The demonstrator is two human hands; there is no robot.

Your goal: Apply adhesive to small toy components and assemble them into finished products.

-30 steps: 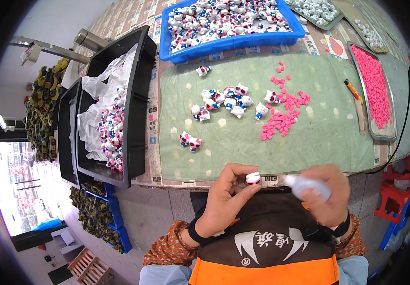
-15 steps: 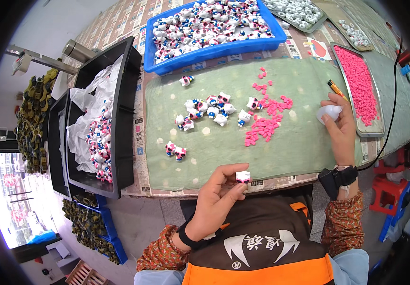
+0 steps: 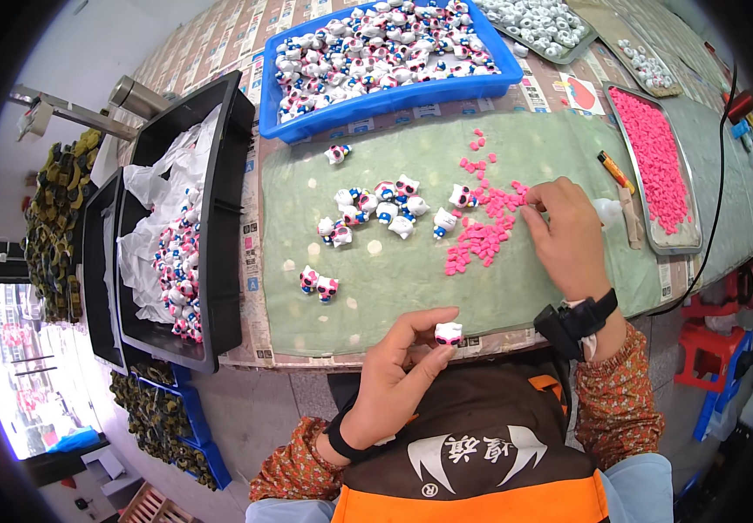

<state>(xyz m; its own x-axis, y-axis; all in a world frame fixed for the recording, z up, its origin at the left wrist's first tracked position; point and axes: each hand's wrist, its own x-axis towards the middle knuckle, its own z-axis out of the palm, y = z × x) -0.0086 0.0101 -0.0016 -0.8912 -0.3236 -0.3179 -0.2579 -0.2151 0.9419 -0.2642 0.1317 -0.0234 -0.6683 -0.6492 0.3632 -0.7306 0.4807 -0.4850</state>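
Observation:
My left hand (image 3: pixel 398 375) is closed, with thumb and forefinger pinching a small white cat figurine head (image 3: pixel 449 332) that has pink marks, at the table's near edge. My right hand (image 3: pixel 570 240) reaches to the right edge of a heap of small pink pieces (image 3: pixel 481 241) on the green cloth (image 3: pixel 376 318). Its thumb and forefinger are drawn together there; whatever is between them is too small to make out. Beside that hand lies a white squeeze bottle (image 3: pixel 606 210), partly hidden. Several finished-looking cat figurines (image 3: pixel 386 213) in white, blue and pink stand left of the heap.
A blue tray (image 3: pixel 394 103) full of figurines stands at the back. To the left, a black crate (image 3: pixel 226 261) holds paper and more figurines. On the right are a metal tray (image 3: pixel 692 235) of pink pieces and an orange-and-black pen-like tool (image 3: pixel 615 171).
My right hand has let go of the white bottle, which now lies on the cloth, and moved left to the pink pieces. My left hand still holds the figurine head.

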